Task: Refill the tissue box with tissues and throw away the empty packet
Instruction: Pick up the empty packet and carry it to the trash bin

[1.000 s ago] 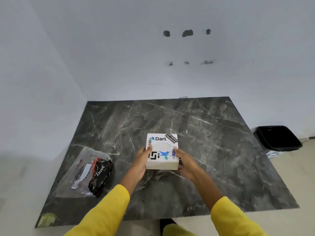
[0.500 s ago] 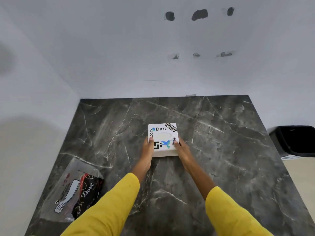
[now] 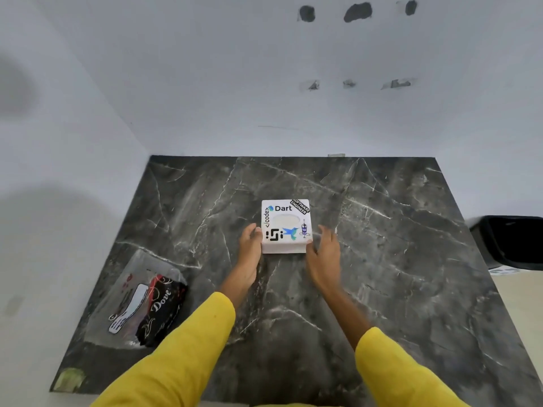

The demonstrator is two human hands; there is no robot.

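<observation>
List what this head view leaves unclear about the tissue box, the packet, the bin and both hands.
- Tissue box: the fill level is hidden; its oval opening shows only white.
- Packet: whether it is empty is unclear; clear film and dark print hide the inside.
- Bin: cut off by the right edge; contents lost in black.
- Left hand and right hand: palms face away, so contact with the box sides is uncertain.

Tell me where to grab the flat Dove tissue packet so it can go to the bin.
Pinch the Dove packet at its clear, flattened upper end, coming from above with the left hand, which is nearer. It lies limp and flat on the marble table, so probably only a loose edge will lift; the bin is off the right edge.
</observation>
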